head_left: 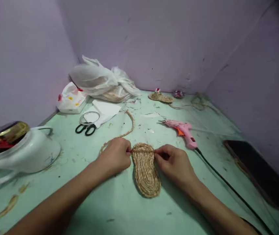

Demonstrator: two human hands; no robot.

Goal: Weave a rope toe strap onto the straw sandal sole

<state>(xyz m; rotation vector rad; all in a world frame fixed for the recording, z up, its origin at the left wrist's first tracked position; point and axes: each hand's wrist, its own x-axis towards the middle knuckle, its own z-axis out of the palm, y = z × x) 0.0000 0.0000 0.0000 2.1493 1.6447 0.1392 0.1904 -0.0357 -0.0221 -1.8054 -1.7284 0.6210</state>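
A small sole of coiled straw braid lies lengthwise in front of me on the table. Across its upper part runs a stretch of braided cord. At the sole's left edge my left hand is closed, pinching the cord. The cord's loose tail curves away on the table behind that hand. My right hand pinches the cord's other end at the sole's right edge. A pink glue gun rests beyond my right hand, its nozzle pointing left.
Black-handled scissors, a metal ring and white paper lie at the left. Behind them are a plastic bag and a small box. A white pot stands left, a phone right, a finished-looking slipper at the back.
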